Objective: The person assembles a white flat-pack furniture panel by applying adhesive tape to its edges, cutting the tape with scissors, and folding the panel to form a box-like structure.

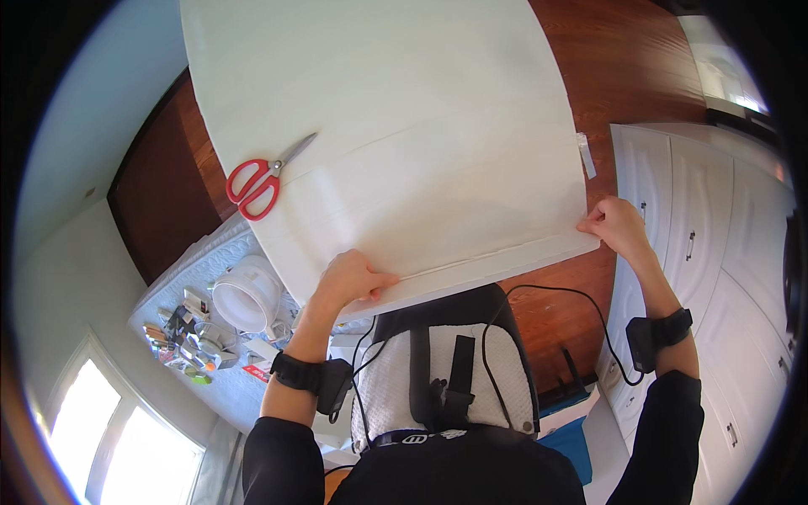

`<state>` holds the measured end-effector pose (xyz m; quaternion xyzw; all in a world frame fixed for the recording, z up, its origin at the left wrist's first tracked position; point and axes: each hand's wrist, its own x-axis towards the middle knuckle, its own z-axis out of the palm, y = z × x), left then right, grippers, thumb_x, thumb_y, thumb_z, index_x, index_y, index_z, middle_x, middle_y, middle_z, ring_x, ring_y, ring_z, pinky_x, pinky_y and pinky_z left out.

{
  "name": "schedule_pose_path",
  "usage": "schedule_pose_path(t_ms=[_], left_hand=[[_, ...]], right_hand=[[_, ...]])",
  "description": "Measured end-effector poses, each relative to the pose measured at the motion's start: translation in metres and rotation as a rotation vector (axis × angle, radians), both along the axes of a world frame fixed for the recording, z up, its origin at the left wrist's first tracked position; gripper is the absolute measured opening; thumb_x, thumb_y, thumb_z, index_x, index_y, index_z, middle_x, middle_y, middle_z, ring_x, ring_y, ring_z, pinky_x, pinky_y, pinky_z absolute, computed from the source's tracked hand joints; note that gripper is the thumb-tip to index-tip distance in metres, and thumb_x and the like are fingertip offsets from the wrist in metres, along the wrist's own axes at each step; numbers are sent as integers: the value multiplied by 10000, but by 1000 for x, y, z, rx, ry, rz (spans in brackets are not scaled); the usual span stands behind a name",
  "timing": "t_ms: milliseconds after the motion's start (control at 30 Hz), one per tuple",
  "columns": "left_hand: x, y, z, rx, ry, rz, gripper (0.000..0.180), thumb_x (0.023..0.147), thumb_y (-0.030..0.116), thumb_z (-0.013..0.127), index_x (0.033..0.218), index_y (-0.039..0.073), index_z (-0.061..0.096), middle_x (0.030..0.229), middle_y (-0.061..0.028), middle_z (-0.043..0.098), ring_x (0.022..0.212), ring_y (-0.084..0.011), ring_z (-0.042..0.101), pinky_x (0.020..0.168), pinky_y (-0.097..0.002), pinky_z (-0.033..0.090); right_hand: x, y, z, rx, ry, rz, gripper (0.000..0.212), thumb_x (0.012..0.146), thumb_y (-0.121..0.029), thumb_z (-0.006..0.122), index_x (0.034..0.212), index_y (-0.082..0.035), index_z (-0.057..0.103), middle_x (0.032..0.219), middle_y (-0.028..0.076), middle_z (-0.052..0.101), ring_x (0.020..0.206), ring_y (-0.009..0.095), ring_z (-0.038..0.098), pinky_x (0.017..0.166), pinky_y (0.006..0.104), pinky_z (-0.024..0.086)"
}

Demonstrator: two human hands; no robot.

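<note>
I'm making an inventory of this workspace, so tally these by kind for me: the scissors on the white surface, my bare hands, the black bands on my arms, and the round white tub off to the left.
Red-handled scissors: 1
Bare hands, left hand plus right hand: 2
Left arm band plus right arm band: 2
Round white tub: 1
Total: 6

White table (421, 67), approx. rectangular. Red-handled scissors (275, 167) lie flat on L side, blades pointing twd. far R. Pale strip (497, 266) runs along near edge; poss. a fold, hard to tell.
</note>
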<state>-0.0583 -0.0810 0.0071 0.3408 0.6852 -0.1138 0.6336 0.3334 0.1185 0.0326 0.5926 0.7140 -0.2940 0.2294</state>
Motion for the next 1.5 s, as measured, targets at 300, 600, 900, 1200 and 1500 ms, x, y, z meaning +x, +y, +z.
schedule_pose_path(t_ms=[300, 600, 900, 1200, 1500], left_hand=[[-45, -42, 0, 21, 136, -33, 390, 743, 405, 753, 523, 87, 705, 473, -38, 604, 483, -183, 606, 562, -332, 492], [-59, -32, 44, 73, 269, -18, 450, 787, 454, 740, 556, 68, 719, 480, -64, 603, 488, -241, 607, 553, -366, 488], [127, 80, 16, 1068, -228, -206, 326, 911, 91, 605, 1225, 168, 649, 891, -123, 629, 702, -262, 629, 614, -363, 496], [189, 116, -12, 1123, -170, -808, 401, 932, 108, 529, 1302, 249, 591, 662, -62, 590, 620, -265, 648, 545, -381, 501], [106, 72, 10, 965, -127, -944, 471, 946, 155, 537, 1402, 267, 506, 744, -47, 637, 644, -247, 674, 553, -376, 518]], right_hand=[[-2, 4, 5, 2, -38, 0, 337, 663, -277, 876, 668, -21, 658, 711, 94, 696, 657, 242, 672, 625, 360, 511], [4, 9, 2, 6, 128, 2, 300, 667, -262, 861, 702, -11, 699, 647, 98, 695, 610, 234, 678, 605, 335, 510], [10, 12, -3, -43, 143, 43, 272, 697, -284, 822, 655, -33, 728, 578, 85, 655, 565, 251, 635, 588, 347, 482], [11, 11, -11, -81, 76, -25, 247, 642, -334, 836, 677, -99, 767, 631, 77, 685, 675, 282, 681, 642, 393, 527], [7, -3, -3, 65, 101, -47, 222, 664, -272, 847, 677, -68, 760, 632, 79, 696, 622, 260, 682, 609, 363, 517]])
